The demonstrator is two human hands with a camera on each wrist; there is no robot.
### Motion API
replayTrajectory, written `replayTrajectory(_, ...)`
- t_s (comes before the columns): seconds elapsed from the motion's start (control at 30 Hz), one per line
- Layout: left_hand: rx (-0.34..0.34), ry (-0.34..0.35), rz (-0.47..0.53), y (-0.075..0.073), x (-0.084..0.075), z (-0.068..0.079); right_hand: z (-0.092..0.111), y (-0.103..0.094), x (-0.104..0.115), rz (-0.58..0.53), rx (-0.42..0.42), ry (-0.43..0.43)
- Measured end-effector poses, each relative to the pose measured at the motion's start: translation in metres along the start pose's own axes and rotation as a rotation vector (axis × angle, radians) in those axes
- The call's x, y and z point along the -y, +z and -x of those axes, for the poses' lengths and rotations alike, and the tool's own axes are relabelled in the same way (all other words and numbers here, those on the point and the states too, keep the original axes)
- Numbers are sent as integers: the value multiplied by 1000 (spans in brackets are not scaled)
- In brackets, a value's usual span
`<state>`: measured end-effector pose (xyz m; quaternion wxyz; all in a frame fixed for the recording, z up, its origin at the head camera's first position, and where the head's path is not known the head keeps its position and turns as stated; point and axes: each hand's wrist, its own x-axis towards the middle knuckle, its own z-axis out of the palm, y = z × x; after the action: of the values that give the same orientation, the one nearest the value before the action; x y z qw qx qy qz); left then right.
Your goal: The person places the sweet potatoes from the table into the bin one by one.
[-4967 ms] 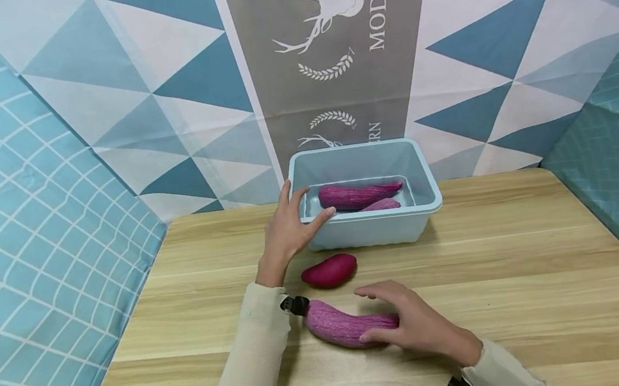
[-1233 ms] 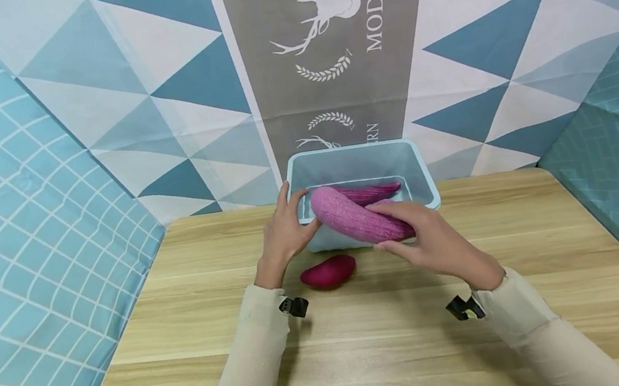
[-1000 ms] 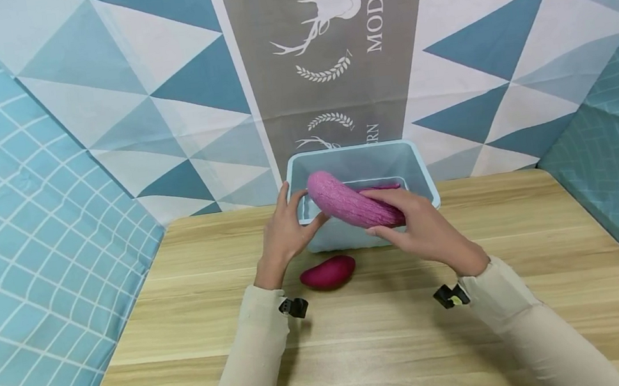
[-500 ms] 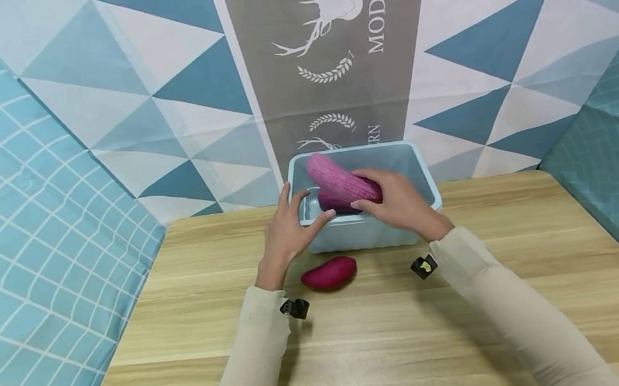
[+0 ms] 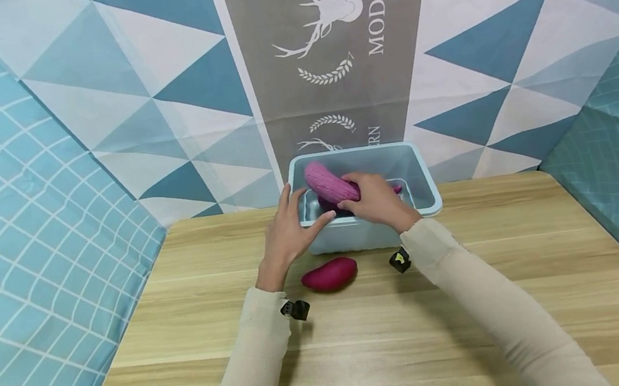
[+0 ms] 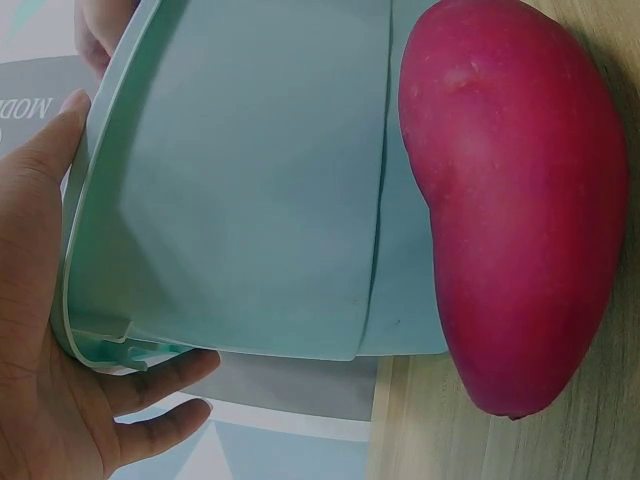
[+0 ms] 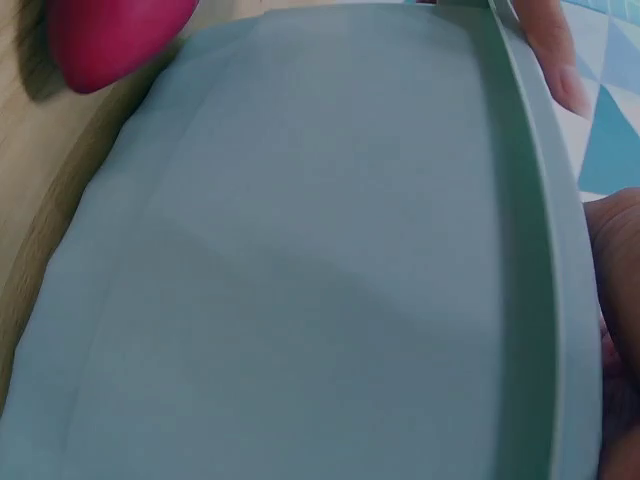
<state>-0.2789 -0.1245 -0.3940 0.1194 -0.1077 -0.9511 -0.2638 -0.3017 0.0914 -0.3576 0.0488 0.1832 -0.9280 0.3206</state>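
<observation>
My right hand grips a light purple, streaked eggplant, its rounded end tilted up to the left inside the blue plastic bin. Under it lies a darker eggplant, mostly hidden; only its tip shows clearly at the right. My left hand holds the bin's front left corner, thumb along the front rim and fingers round the side, as the left wrist view also shows. A crimson sweet potato lies on the table in front of the bin, untouched, and looms large in the left wrist view.
The wooden table stretches in front of and to both sides of the bin. Close behind it stands a patterned wall covering. Blue tiled sheets hang at the left and the right.
My right hand has lifted the light eggplant off the table and carried it up and left into the bin, lowering it slightly. The left hand has stayed at the corner.
</observation>
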Motion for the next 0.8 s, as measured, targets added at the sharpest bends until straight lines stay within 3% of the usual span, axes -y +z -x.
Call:
replayTrajectory(0.37, 13, 1, 0, 1, 0, 0, 2, 3, 7, -12, -1, 11)
replayTrajectory(0.8, 19, -5, 1, 1, 1, -1, 30, -10, 6, -49, -29, -2)
